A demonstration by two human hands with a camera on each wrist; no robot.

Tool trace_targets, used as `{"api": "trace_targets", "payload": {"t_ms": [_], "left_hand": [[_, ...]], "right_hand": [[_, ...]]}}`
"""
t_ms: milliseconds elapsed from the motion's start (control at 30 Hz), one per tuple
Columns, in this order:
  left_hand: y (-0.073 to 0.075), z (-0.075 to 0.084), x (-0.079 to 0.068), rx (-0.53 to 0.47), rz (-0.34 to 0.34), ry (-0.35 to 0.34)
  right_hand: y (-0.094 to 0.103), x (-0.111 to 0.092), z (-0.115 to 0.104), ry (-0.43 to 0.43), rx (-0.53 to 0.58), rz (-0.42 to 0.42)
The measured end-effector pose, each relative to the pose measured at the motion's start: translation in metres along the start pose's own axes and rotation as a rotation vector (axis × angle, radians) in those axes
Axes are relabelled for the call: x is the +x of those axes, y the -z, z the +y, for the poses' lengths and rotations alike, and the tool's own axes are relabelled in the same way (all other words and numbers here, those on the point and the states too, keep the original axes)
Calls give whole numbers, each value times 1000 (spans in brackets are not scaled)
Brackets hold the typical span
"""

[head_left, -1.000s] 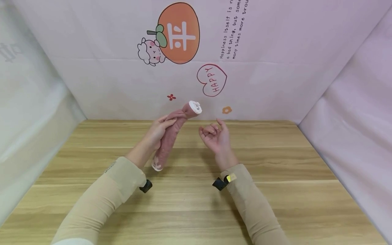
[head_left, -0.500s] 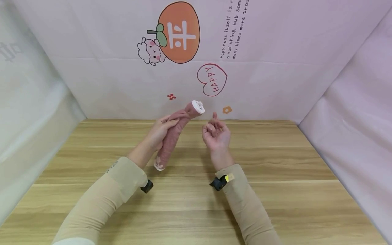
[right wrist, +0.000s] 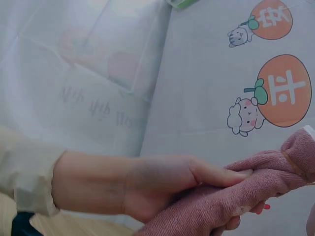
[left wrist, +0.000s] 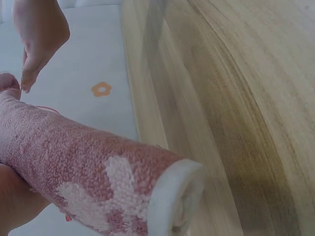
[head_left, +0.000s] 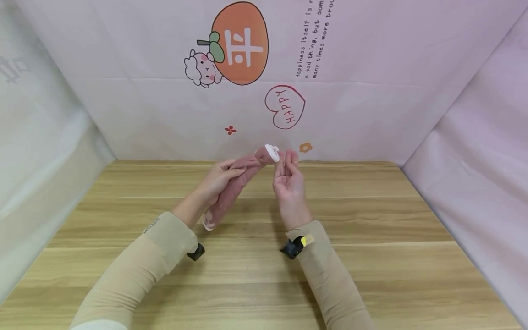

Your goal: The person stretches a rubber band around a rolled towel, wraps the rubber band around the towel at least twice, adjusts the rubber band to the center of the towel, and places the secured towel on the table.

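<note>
My left hand (head_left: pixel 215 183) grips a rolled pink towel (head_left: pixel 237 185) around its middle, thumb on top. The roll slants above the table, its white-edged far end bent toward the right. In the right wrist view a thin tan elastic band (right wrist: pixel 294 163) circles the towel's narrowed neck, and a short stretch of it leads off to the right. My right hand (head_left: pixel 290 189) is at that far end, fingers mostly straight and pointing up beside the white edge. The left wrist view shows the roll's near end with a pale leaf pattern, and the right hand's fingertips (left wrist: pixel 27 86) near the other end.
A wooden table (head_left: pixel 264 275) lies below both hands. White cloth printed with an orange fruit (head_left: pixel 241 43), a heart (head_left: pixel 285 107) and small flowers stands behind; plain cloth walls (head_left: pixel 474 137) enclose both sides. Each wrist carries a small black camera.
The right hand's curled fingers have straightened upward and come in beside the towel's far end. That end has dipped slightly and shifted right; the left hand keeps its grip.
</note>
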State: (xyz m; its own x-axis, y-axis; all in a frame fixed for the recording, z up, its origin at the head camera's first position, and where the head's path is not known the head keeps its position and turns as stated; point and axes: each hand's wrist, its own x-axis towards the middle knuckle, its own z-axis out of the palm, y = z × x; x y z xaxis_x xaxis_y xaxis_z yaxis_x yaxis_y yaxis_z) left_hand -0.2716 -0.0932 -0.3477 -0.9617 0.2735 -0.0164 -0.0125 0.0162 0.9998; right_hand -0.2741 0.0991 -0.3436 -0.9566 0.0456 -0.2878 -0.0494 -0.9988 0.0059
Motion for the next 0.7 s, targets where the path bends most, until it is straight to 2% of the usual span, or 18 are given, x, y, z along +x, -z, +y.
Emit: {"api": "trace_targets", "payload": {"t_ms": [200, 433, 533, 700], "left_hand": [[2, -3, 0, 62, -20, 2], [7, -1, 1, 58, -19, 21], [9, 0, 2, 69, -6, 22], [11, 2, 1, 77, -1, 16]], "right_hand": [[7, 2, 6, 107, -293, -72], [11, 1, 9, 265, -605, -255], [11, 0, 9, 278, -695, -337], [11, 0, 9, 273, -814, -421]]}}
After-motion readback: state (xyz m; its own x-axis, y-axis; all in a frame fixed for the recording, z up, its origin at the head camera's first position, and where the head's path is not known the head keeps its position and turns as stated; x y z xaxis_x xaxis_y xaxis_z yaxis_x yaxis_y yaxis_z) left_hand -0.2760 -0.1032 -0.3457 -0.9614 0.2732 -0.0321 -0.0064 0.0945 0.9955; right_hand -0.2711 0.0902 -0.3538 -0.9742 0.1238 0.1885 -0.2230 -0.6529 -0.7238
